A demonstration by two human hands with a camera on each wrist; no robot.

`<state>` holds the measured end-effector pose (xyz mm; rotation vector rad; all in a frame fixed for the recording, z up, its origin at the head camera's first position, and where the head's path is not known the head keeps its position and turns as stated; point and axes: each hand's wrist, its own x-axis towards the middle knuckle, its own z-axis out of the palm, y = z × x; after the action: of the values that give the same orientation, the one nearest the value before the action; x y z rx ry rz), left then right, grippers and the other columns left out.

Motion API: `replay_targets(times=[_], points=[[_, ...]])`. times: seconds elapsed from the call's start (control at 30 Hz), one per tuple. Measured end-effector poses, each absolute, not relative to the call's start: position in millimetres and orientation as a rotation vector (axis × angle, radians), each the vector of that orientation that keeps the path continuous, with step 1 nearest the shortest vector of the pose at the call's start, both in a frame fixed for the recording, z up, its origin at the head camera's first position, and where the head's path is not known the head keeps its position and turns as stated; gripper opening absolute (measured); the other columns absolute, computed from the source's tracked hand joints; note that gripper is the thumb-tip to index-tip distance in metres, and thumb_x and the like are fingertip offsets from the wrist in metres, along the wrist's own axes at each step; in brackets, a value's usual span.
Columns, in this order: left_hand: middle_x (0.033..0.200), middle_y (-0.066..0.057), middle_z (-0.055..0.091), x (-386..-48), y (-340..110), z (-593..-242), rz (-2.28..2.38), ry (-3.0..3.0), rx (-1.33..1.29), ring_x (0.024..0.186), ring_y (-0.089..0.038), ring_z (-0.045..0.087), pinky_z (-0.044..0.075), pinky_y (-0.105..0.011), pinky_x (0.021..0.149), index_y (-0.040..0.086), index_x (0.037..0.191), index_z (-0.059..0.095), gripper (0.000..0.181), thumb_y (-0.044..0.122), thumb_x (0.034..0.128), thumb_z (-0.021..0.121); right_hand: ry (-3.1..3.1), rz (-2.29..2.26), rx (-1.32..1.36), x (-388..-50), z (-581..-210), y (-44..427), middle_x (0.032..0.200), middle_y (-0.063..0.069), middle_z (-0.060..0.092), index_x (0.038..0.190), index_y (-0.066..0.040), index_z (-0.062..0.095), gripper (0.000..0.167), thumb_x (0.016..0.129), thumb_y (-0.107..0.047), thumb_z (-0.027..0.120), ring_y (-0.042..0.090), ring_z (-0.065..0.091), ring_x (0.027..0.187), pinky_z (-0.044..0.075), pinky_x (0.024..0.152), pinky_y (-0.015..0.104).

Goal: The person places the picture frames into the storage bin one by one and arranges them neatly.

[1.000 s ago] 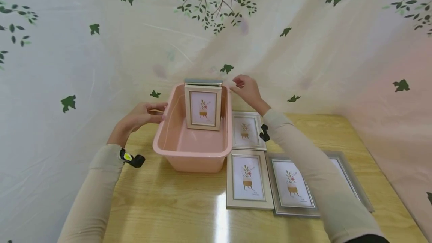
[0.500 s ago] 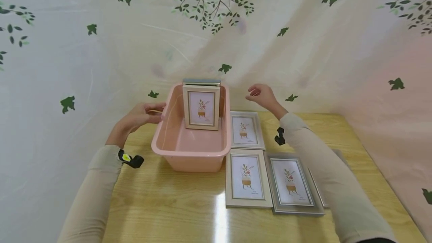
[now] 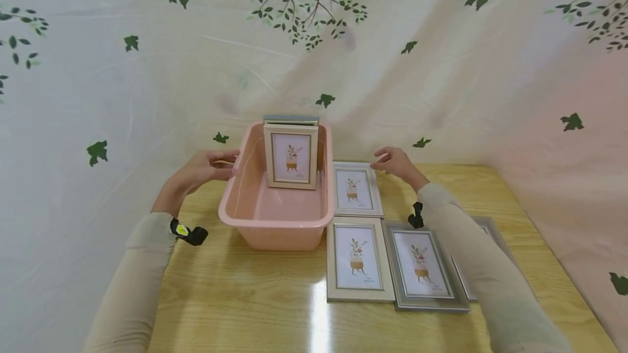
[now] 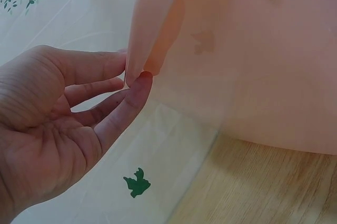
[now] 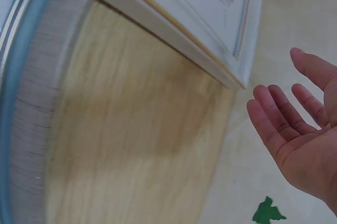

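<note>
My left hand [image 3: 203, 170] pinches the left rim of a pink plastic basin [image 3: 279, 238]; in the left wrist view the fingers [image 4: 124, 110] and thumb lie on either side of the rim. A cream picture frame [image 3: 291, 184] with a potted-plant print stands upright inside, at the basin's back. Behind it shows the top edge of a grey-blue frame [image 3: 291, 119]. My right hand [image 3: 397, 162], fingers loosely bent and holding nothing, hovers at the upper right corner of a light silver picture frame [image 3: 378, 195]. In the right wrist view a gap separates the hand [image 5: 300, 134] from that frame [image 5: 184, 29].
A cream frame [image 3: 331, 260] lies flat on the wooden table [image 3: 235, 298], below the silver one. To its right lies a grey frame [image 3: 434, 304], and another grey frame [image 3: 495, 233] is partly hidden by my right forearm. A patterned curtain [image 3: 275, 80] hangs behind the table.
My right hand has moved right and down, from beside the basin's back right corner to the silver frame's far corner. The left hand stays on the rim.
</note>
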<state>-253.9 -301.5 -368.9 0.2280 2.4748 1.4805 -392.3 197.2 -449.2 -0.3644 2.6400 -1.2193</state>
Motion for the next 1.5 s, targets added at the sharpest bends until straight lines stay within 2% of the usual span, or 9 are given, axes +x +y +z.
replay_targets(times=[0.3,0.6,0.7,0.87,1.07,1.27,1.5], points=[[0.153,-0.027,0.046,-256,-304,-370,1.483,2.478,0.247,0.136,-0.043,0.052,0.059,-0.032,0.097,0.001,0.156,0.038,0.066,0.013,0.0984,0.068,2.576,-1.243,-0.292,-390,-474,204,0.128,0.038,0.061,0.141,0.012,0.049,0.058,0.095,-0.015,0.072,0.044,0.067,0.109,0.059,0.091,0.052],[0.154,-0.026,0.046,-257,-304,-370,1.483,2.478,0.245,0.136,-0.043,0.052,0.059,-0.032,0.097,0.002,0.156,0.039,0.066,0.013,0.0981,0.068,2.601,-1.142,-0.245,-383,-489,201,0.133,0.036,0.059,0.142,0.012,0.049,0.059,0.096,-0.018,0.070,0.041,0.069,0.109,0.061,0.085,0.040],[0.154,-0.026,0.046,-257,-303,-370,1.485,2.475,0.241,0.136,-0.042,0.052,0.059,-0.032,0.096,0.003,0.156,0.039,0.066,0.014,0.0980,0.068,2.611,-1.142,-0.270,-381,-492,201,0.131,0.036,0.061,0.139,0.014,0.052,0.056,0.095,-0.016,0.071,0.037,0.070,0.103,0.061,0.081,0.036],[0.153,-0.026,0.046,-257,-302,-371,1.498,2.472,0.233,0.135,-0.043,0.053,0.059,-0.030,0.095,0.002,0.156,0.039,0.066,0.013,0.0980,0.068,2.607,-1.152,-0.282,-382,-496,201,0.122,0.034,0.066,0.136,0.015,0.056,0.054,0.094,-0.014,0.072,0.021,0.066,0.083,0.056,0.066,0.026],[0.153,-0.026,0.047,-257,-302,-372,1.496,2.478,0.218,0.135,-0.043,0.053,0.059,-0.030,0.094,0.001,0.155,0.039,0.065,0.012,0.0980,0.068,2.617,-1.128,-0.233,-383,-500,199,0.115,0.026,0.068,0.135,0.012,0.058,0.052,0.094,-0.015,0.072,0.014,0.059,0.075,0.050,0.062,0.023],[0.153,-0.026,0.046,-254,-300,-371,1.494,2.484,0.221,0.135,-0.043,0.053,0.059,-0.029,0.094,0.001,0.155,0.039,0.064,0.011,0.0985,0.067,2.628,-1.152,-0.217,-384,-503,199,0.105,0.021,0.068,0.133,0.011,0.060,0.050,0.092,-0.015,0.072,0.014,0.056,0.074,0.047,0.060,0.022],[0.153,-0.026,0.046,-250,-299,-371,1.484,2.493,0.217,0.135,-0.043,0.053,0.059,-0.030,0.095,0.001,0.156,0.039,0.064,0.012,0.0987,0.067,2.617,-1.174,-0.196,-383,-506,197,0.122,0.028,0.065,0.140,0.008,0.056,0.053,0.094,-0.016,0.070,0.018,0.059,0.085,0.049,0.062,0.020]])
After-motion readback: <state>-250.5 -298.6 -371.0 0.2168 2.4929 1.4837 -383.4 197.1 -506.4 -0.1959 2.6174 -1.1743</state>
